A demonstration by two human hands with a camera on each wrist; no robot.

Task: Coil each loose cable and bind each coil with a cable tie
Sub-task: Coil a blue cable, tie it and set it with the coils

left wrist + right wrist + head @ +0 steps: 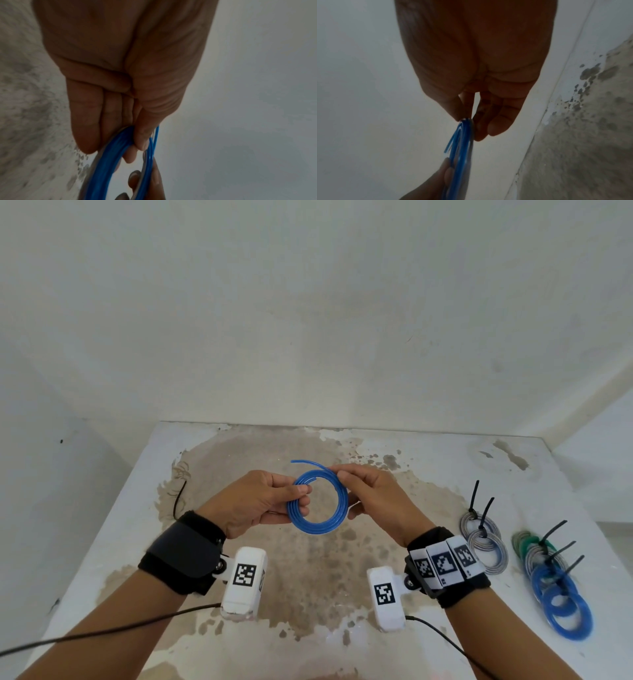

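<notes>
The blue plastic cable [318, 501], wound into a round coil of several turns, is held in the air above the middle of the table [428, 446]. One free end [298, 462] projects from the top of the coil toward the left.

The left hand [253, 501] grasps the left side of the coil, thumb pressed on top and fingers beneath, as the left wrist view confirms. The right hand [371, 496] pinches the upper right side of the coil between thumb and fingertips; in the right wrist view the strands converge at that pinch.

The table is white with a large worn brown patch. On its right side lie finished coils. Two grey cable coils [484, 537] lie nearer the right hand, each bound with a black cable tie [474, 496] standing upward. Farther right lies an overlapping row: a green cable coil [524, 542], a further grey coil, and two blue cable coils [565, 607], also carrying black ties. Both wrists carry black straps and white camera units.
</notes>
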